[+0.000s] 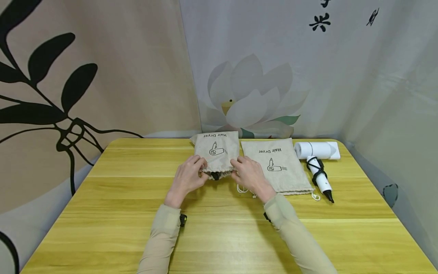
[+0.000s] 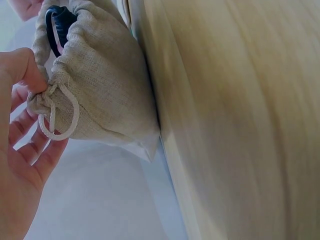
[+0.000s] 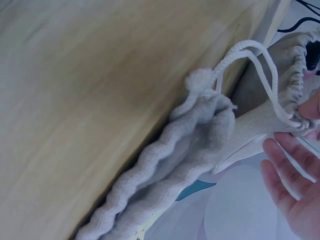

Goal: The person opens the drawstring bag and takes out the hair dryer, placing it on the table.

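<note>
Hair Dryer bag (image 1: 219,158), the one in the person's hands, is on the table near its back edge, in the middle. It is made of rough, beige cloth that looks woven, and it bulges as if it is full. Its words and little dryer drawing look upside down from the person's side. The mouth is wavy and bunched up, and it faces the person. A black, ribbed piece with a loop (image 2: 63,24) pokes up in the mouth. The left hand (image 1: 188,175) pinches one corner of the mouth, where a white string (image 2: 56,136) makes a loop. The right hand (image 1: 252,174) pinches the other corner. Near it is a white, twisty cord (image 3: 262,49) with a fluffy knot.

Just to the right lies a flatter bag (image 1: 278,167) of the same cloth, with a wavy edge. Next comes a smooth, white hair dryer (image 1: 318,150). It has a round barrel and a handle (image 1: 323,182) wrapped in black cord, with a pointy black end. The table (image 1: 212,236) is yellow, streaky wood. Behind it hangs cloth printed with black leaves (image 1: 51,57) and a pale flower (image 1: 253,95).
</note>
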Demonstrator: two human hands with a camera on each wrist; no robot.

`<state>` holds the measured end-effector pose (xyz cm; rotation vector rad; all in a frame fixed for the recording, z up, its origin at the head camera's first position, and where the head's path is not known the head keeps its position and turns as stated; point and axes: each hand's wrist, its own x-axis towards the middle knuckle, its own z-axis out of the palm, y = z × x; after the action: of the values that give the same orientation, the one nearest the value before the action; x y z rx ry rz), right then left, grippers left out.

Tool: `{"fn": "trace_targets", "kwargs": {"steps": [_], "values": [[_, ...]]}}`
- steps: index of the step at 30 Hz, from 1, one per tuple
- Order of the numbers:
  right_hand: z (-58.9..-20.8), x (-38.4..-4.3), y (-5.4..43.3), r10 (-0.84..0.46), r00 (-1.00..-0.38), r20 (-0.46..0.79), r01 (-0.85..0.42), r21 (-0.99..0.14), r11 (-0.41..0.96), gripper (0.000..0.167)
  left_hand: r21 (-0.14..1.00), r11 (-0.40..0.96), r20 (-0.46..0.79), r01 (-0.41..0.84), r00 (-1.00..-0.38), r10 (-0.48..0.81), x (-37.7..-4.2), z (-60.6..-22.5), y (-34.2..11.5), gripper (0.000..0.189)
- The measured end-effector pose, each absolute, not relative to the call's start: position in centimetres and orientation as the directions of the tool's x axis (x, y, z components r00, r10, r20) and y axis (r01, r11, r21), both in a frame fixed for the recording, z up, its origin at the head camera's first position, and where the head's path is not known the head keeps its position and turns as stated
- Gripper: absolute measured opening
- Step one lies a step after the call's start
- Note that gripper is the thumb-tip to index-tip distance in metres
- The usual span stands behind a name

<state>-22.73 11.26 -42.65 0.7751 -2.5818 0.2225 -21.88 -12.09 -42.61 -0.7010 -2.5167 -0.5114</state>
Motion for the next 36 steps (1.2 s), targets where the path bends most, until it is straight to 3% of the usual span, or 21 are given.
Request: {"fn": "trace_targets", "kwargs": {"steps": [36], "values": [[-42.58,-22.69,12.19,-0.468,-0.771,0.432,-0.542,-0.059,0.838,0.018,0.209,0.8,0.563,0.562,-0.738,0.371,-21.91,-42.6,-13.01,0.021]]}}
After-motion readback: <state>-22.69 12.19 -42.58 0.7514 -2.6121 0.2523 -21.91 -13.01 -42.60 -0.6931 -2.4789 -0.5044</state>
